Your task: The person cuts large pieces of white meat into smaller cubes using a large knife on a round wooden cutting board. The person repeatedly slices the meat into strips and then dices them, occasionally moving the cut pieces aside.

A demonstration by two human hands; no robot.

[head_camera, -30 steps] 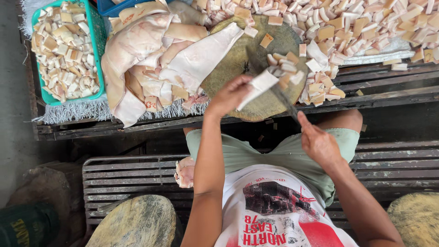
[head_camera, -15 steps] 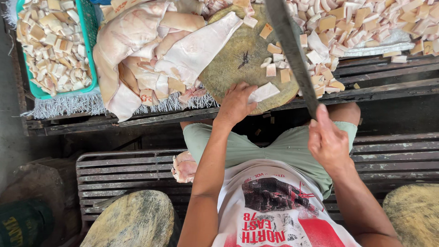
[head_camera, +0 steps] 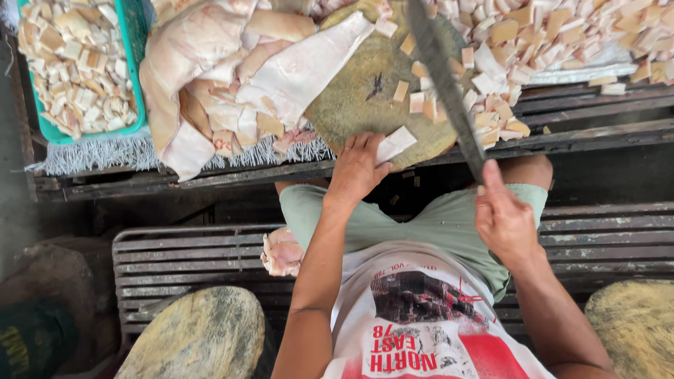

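Observation:
My left hand (head_camera: 359,168) presses down on a pale strip of pork skin (head_camera: 394,144) at the near edge of a round wooden chopping block (head_camera: 351,98). My right hand (head_camera: 503,219) grips the handle of a long dark cleaver (head_camera: 444,74), raised with its blade stretching over the block. Small cut cubes of skin (head_camera: 421,104) lie scattered on the block near the blade.
Large raw skin slabs (head_camera: 225,77) are heaped left of the block. A green basket (head_camera: 132,77) of cut cubes stands far left. A big pile of cubes (head_camera: 562,42) fills the right of the bench. Round blocks sit at lower left (head_camera: 196,337) and right (head_camera: 635,326).
The cleaver has swung up from the block to a raised position over it. My left hand has slid the skin strip toward the block's near edge.

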